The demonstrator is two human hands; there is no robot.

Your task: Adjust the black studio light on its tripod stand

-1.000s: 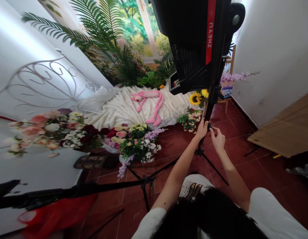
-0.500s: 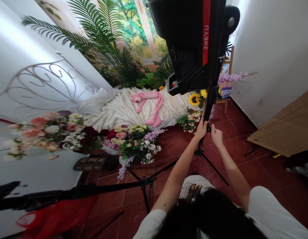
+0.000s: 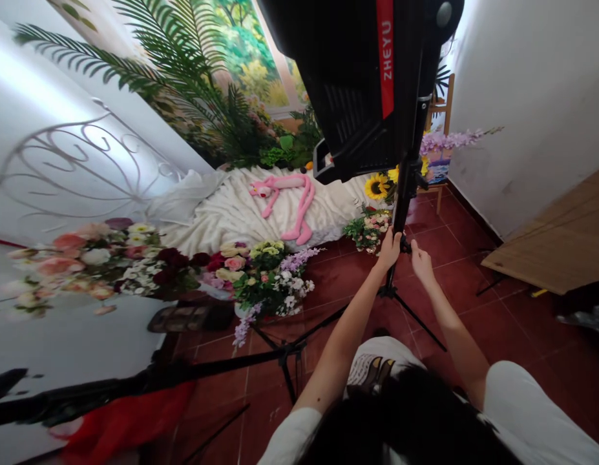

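A black light stand (image 3: 402, 205) rises in front of me and carries a large black studio light (image 3: 357, 97) with a red "ZHEYU" stripe. My left hand (image 3: 390, 249) is wrapped round the stand's pole below the light. My right hand (image 3: 422, 263) is just to the right of the pole, its fingers curled at a small black knob (image 3: 405, 245) on the stand. How firmly they pinch it is hard to see. The stand's splayed legs (image 3: 418, 320) rest on the red tiled floor.
A second black stand (image 3: 284, 355) lies across the lower left, near a red cloth (image 3: 125, 423). Flower bunches (image 3: 265, 278) line a white-draped bed (image 3: 221, 210) with a pink plush toy (image 3: 304, 200). Sunflowers (image 3: 377, 186) are behind the pole. A brown board (image 3: 556, 239) leans at right.
The light and upper stand appear shifted slightly left and up in view. My left hand keeps its hold on the pole; my right hand has shifted slightly beside the knob.
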